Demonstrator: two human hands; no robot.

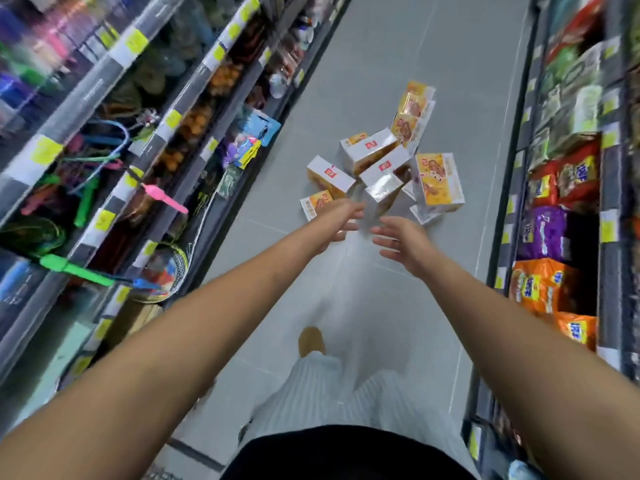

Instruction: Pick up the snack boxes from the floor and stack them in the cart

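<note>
Several yellow-and-white snack boxes [384, 157] lie in a loose heap on the grey tiled aisle floor, some flat, some on edge. One box [439, 180] stands upright at the right of the heap. My left hand [341, 220] and my right hand [401, 242] reach forward side by side, fingers spread, just short of a silvery-topped box [382, 192] at the near edge of the heap. Neither hand holds anything. No cart is in view.
Shelves line both sides of the narrow aisle: toys and skipping ropes [90, 188] on the left, snack bags [550, 271] on the right. My legs and one shoe [311, 341] are on the floor [381, 306] below my arms.
</note>
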